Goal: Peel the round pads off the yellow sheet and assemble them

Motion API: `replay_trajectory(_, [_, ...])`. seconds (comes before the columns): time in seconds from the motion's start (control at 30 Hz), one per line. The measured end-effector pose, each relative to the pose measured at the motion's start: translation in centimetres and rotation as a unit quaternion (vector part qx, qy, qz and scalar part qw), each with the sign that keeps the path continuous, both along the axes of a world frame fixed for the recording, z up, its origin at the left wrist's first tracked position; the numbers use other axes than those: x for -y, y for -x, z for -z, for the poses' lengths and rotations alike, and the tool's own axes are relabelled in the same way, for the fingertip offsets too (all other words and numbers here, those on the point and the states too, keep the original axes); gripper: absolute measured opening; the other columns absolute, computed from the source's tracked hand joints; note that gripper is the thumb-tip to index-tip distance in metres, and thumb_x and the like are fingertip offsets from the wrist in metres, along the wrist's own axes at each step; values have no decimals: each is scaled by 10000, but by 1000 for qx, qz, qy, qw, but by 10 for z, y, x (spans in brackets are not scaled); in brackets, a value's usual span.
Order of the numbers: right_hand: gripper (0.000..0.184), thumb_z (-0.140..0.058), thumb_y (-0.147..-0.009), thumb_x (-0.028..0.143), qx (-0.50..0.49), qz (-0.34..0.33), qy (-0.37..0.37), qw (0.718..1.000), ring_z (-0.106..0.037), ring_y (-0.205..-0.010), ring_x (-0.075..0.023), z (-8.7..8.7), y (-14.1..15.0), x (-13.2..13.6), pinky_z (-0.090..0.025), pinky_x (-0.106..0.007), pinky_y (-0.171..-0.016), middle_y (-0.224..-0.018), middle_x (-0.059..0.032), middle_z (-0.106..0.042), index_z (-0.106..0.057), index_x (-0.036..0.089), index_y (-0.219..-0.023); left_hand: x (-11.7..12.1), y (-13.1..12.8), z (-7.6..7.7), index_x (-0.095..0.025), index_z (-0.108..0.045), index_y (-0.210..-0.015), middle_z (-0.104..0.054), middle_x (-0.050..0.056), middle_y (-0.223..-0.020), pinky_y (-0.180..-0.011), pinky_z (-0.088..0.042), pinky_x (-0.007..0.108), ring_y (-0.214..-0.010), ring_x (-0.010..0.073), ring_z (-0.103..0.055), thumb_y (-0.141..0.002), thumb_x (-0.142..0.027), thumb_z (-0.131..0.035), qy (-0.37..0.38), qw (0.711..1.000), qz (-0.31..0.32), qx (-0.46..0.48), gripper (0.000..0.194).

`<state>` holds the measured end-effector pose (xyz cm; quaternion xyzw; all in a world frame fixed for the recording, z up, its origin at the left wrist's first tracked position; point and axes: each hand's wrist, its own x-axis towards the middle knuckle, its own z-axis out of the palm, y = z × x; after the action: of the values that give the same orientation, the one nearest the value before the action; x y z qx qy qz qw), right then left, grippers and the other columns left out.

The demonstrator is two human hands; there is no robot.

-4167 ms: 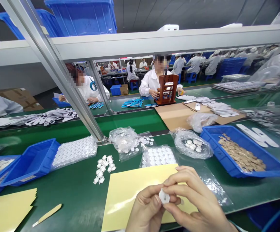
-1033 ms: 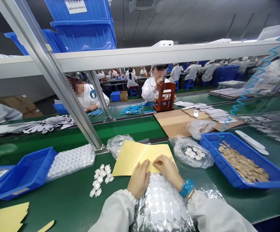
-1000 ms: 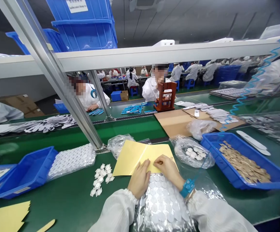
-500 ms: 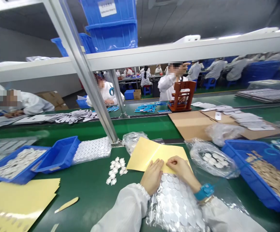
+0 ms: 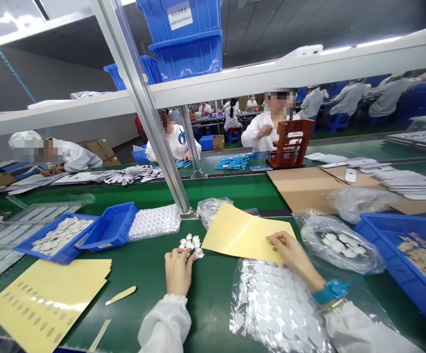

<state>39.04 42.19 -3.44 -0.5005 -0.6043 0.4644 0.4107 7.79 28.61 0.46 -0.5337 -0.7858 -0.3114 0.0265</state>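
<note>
My left hand (image 5: 178, 269) lies on the green table with its fingertips on a small heap of white round parts (image 5: 191, 244); the fingers are curled together over them. My right hand (image 5: 289, 251) pinches the near edge of a yellow sheet (image 5: 242, 235) that lies tilted on the table. A clear bag of white discs (image 5: 275, 306) sits under my right forearm, which wears a blue wristband (image 5: 330, 291).
Blue trays (image 5: 112, 228) stand at the left, one holding white parts (image 5: 60, 234). Yellow punched sheets (image 5: 39, 299) and a cream stick (image 5: 120, 295) lie near left. A bagged pile (image 5: 339, 243) and a blue tray of tan parts (image 5: 418, 255) sit right. Co-workers sit across the belt.
My left hand has left the yellow sheet and moved left onto the heap of white parts. My right hand stays on the sheet. The view has swung left.
</note>
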Motion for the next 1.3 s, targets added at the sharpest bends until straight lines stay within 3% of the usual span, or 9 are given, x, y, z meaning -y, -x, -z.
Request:
replay_trajectory(0.27, [280, -597, -819, 431, -52, 56, -57, 995, -637, -966, -228, -38, -19, 26, -518, -371, -824, -1056, -97, -664, -564, 182, -942, -14, -7, -10, -212, -648, -748, -618, 82, -833, -812, -398, 421, -889, 289, -473, -765, -290, -537, 84, 996, 20, 24, 137])
replay_trajectory(0.47, [301, -567, -822, 454, -43, 71, -62, 995, -611, -1021, -253, -68, -37, 66, -491, -379, -857, -1115, -113, -650, -571, 200, -984, -6, -11, -21, -242, -561, -730, -590, 26, -662, -688, -448, 393, -723, 267, -581, -736, -273, -533, 96, 985, -1, 141, 42])
replay_trajectory(0.63, [197, -592, -835, 388, 9, 16, -41, 999, -620, -948, -213, -89, -21, 119, -495, -329, -841, -1011, -41, -676, -620, 245, -967, 17, -66, -37, -191, -616, -966, -738, 66, -829, -742, -540, 340, -781, 226, -698, -762, -386, -564, 97, 941, 54, 320, 288])
replay_trajectory(0.67, [201, -597, -835, 362, 27, -14, -40, 999, -620, -950, -207, -91, -14, 129, -497, -319, -843, -1019, -30, -673, -620, 259, -1006, 22, -83, -40, -174, -633, -955, -751, 71, -816, -752, -550, 327, -793, 222, -706, -755, -394, -590, 105, 920, 79, 370, 300])
replay_trajectory(0.73, [271, -596, -837, 296, 50, -68, -55, 995, -611, -993, -201, -92, 2, 145, -494, -305, -866, -1077, -19, -659, -597, 286, -1108, 32, -117, -45, -142, -661, -863, -761, 94, -808, -777, -553, 323, -810, 236, -710, -662, -360, -730, 117, 805, 105, 572, 303])
replay_trajectory(0.8, [329, -583, -838, 236, 51, -96, -74, 991, -603, -1024, -196, -90, 13, 155, -497, -290, -872, -1109, -19, -648, -576, 295, -1162, 39, -143, -47, -146, -653, -788, -753, 67, -723, -699, -561, 282, -740, 212, -714, -626, -343, -779, 121, 719, 116, 674, 284])
replay_trajectory(0.9, [338, -544, -853, 197, 36, -92, -67, 993, -609, -1008, -188, -84, 16, 160, -509, -274, -838, -1077, -19, -654, -568, 300, -1174, 43, -162, -50, -147, -631, -770, -737, 44, -674, -644, -556, 238, -658, 162, -704, -668, -315, -765, 134, 633, 120, 753, 238])
replay_trajectory(1.2, [292, -617, -827, 325, -66, -68, 59, 994, -642, -928, -202, -104, 2, 159, -436, -357, -951, -856, -7, -711, -600, 261, -1112, 42, -160, -59, -132, -604, -625, -736, 49, -646, -573, -550, 174, -676, 165, -725, -640, -210, -793, 221, 512, 121, 821, 205])
replay_trajectory(1.3, [279, -595, -844, 373, -88, -64, 73, 991, -660, -871, -190, -110, 0, 159, -458, -346, -927, -819, -8, -717, -606, 256, -1097, 42, -161, -62, -115, -656, -713, -747, 68, -669, -586, -555, 173, -693, 176, -730, -616, -198, -810, 233, 497, 136, 825, 200])
